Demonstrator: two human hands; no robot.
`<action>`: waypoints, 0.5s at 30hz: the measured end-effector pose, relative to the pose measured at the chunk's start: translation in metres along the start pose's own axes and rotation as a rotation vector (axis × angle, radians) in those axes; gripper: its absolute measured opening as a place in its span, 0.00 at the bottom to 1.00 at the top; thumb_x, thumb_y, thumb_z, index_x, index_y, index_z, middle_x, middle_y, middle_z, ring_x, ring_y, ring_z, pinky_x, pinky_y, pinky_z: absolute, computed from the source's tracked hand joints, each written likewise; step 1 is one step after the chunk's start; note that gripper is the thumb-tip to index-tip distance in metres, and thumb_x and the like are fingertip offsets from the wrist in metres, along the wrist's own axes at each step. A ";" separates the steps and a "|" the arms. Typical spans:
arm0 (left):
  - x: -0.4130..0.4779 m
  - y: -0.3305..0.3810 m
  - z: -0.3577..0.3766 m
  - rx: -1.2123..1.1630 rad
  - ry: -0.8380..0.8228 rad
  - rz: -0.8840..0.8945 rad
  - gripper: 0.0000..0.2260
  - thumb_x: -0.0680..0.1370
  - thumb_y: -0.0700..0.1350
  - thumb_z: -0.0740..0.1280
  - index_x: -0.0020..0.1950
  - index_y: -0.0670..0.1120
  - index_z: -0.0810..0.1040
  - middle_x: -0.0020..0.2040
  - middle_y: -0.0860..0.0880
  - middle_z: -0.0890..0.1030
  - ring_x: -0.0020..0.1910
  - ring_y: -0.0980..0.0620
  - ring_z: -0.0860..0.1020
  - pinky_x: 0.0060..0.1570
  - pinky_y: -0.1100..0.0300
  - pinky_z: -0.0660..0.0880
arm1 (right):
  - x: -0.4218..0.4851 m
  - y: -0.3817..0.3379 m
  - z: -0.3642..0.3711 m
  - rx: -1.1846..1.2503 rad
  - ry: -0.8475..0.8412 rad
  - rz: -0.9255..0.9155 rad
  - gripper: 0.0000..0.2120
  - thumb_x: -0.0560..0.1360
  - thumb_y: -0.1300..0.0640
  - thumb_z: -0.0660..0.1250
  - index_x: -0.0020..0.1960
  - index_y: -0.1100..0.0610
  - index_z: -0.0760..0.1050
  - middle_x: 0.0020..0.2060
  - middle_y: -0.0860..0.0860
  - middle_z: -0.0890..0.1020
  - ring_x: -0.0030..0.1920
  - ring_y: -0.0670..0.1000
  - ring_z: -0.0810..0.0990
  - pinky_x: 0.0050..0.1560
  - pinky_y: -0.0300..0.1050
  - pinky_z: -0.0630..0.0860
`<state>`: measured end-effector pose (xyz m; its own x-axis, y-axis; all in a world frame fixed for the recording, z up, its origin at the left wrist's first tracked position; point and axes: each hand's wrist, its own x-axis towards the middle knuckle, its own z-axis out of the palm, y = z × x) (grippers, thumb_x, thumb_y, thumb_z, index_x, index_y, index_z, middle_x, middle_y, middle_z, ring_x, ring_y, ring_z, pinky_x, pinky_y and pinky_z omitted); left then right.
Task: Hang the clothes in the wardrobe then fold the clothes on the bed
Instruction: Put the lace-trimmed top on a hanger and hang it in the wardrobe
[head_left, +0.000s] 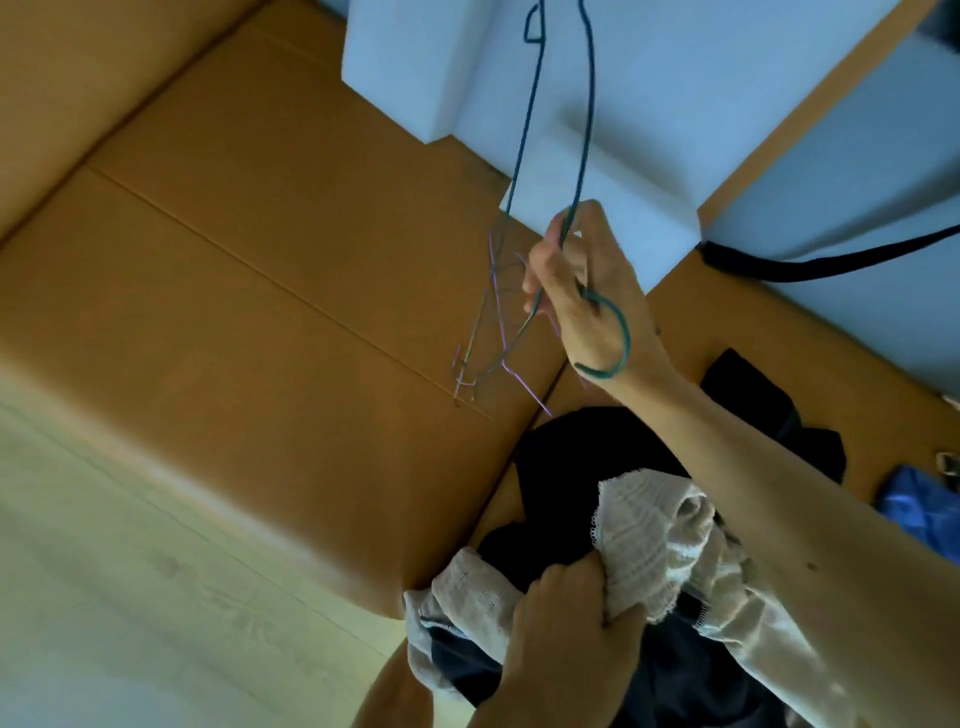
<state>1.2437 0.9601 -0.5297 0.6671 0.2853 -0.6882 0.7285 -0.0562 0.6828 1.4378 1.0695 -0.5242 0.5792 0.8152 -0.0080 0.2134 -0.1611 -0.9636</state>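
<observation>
- The right hand (582, 296) is raised over the bed (249, 291), fingers closed around a teal wire hanger (584, 130).
- The hanger's long wires run up from the hand and out of the top edge; its hook (613, 343) curls over the back of the hand near the wrist.
- More thin hangers (493, 322), purple and grey-green, dangle from the same grip to the left of the fingers, just above the bed's tan surface; how many there are is too blurred to tell.
- The left hand (566, 618) sits at the bottom of the view, clenched on a bunch of cream lace cloth (649, 525).
- That cream cloth is bundled with dark clothes (561, 467), held close to the person's body at the bed's near corner.
- More dark clothes (769, 410) lie on the bed beyond the right forearm.
- A blue garment (919, 509) lies at the right edge of the bed, well apart from the hands.
- A black strap (831, 260) trails across the pale blue bedding (675, 78) at upper right.
- A white pillow (410, 67) lies at the top, beside the blue bedding.
- Pale wood floor (130, 597) shows at lower left, beside the bed.
</observation>
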 end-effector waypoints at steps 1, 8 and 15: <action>-0.003 0.003 0.001 -0.001 0.014 0.017 0.11 0.75 0.58 0.61 0.38 0.55 0.64 0.40 0.54 0.73 0.46 0.51 0.74 0.46 0.53 0.70 | 0.001 -0.014 -0.009 0.066 0.061 -0.004 0.13 0.84 0.51 0.58 0.48 0.61 0.65 0.30 0.55 0.74 0.31 0.60 0.75 0.32 0.50 0.74; -0.009 0.014 0.009 -0.032 0.134 0.132 0.14 0.72 0.63 0.59 0.35 0.54 0.64 0.31 0.54 0.67 0.31 0.52 0.65 0.33 0.55 0.65 | -0.008 -0.085 -0.104 0.195 0.507 -0.005 0.09 0.85 0.53 0.58 0.50 0.57 0.68 0.26 0.48 0.72 0.25 0.49 0.68 0.27 0.40 0.69; -0.039 0.084 -0.009 0.001 0.202 0.233 0.13 0.75 0.56 0.68 0.47 0.46 0.80 0.34 0.56 0.77 0.32 0.62 0.76 0.33 0.65 0.71 | -0.080 -0.136 -0.205 0.074 0.482 0.199 0.12 0.85 0.54 0.58 0.53 0.59 0.78 0.29 0.51 0.72 0.29 0.48 0.69 0.30 0.41 0.67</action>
<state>1.2776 0.9531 -0.4435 0.7718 0.4488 -0.4504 0.5596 -0.1431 0.8163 1.5233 0.9121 -0.3380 0.9027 0.4217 -0.0856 0.0166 -0.2329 -0.9724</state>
